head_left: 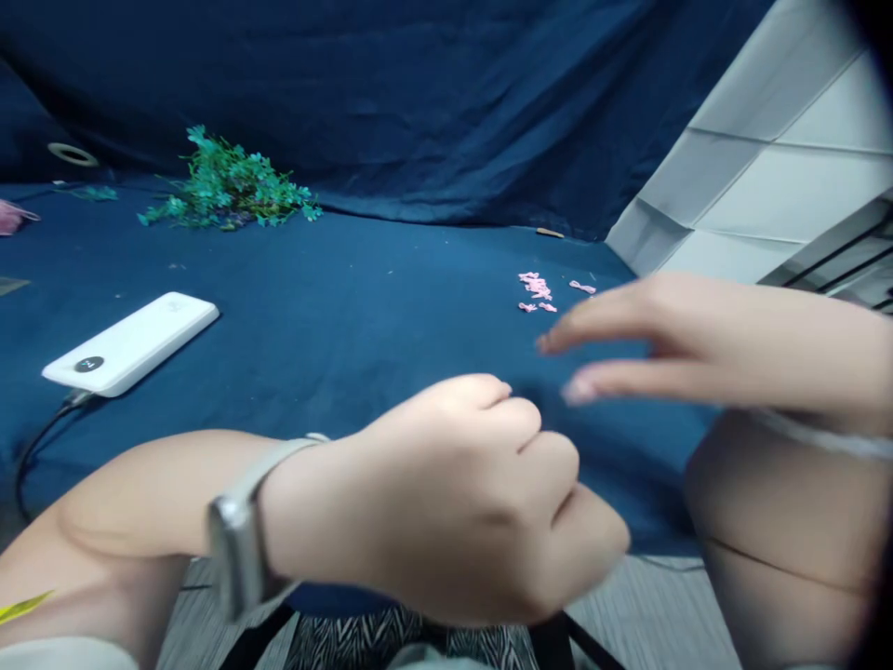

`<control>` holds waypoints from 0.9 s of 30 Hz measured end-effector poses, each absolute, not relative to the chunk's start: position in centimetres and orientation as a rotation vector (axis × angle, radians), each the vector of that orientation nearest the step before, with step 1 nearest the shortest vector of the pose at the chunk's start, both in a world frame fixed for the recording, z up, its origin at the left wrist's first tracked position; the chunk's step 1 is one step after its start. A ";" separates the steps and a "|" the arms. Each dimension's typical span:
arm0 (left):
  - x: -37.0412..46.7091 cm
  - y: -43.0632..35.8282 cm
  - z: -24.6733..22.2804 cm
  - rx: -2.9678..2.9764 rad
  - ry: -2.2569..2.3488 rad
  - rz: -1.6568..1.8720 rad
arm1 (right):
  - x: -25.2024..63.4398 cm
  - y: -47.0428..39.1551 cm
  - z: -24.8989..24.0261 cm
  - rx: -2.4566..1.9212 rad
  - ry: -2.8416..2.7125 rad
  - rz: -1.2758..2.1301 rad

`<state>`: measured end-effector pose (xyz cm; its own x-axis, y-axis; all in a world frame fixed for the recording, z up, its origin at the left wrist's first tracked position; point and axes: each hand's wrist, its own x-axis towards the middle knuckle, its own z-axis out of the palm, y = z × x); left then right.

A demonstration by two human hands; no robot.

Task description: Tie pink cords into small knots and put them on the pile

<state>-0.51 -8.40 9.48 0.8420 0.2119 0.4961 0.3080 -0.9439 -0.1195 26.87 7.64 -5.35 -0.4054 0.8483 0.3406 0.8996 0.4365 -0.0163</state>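
Note:
My left hand (460, 502) is closed in a fist, back of the hand towards me, in front of the blue cloth's near edge. Whatever its curled fingers may hold is hidden. A watch with a pale strap (241, 549) sits on that wrist. To the right, my right hand (670, 335) hovers over the cloth, index finger and thumb stretched out and apart, with nothing between them. Just beyond its fingertips lies a small group of pink twisted cord pieces (536, 288), and one more pink piece (581, 288) rests beside the group.
A white power bank (132, 340) with a black cable (42, 447) lies on the left of the blue cloth (335, 316). Behind it is a bunch of blue-green artificial flowers (233, 186). A tape roll (73, 154) stands far left. White panels (781, 167) rise at the right.

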 end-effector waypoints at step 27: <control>-1.5 0.7 -2.6 -3.238 -1.471 -1.378 | 23.1 9.4 -2.2 -1.273 -1.844 0.626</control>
<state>-1.53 0.72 -2.58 0.5020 0.8088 0.3064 0.3587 -0.5170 0.7772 23.14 9.36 -2.21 -0.1809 0.9269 0.3287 0.5354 0.3732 -0.7577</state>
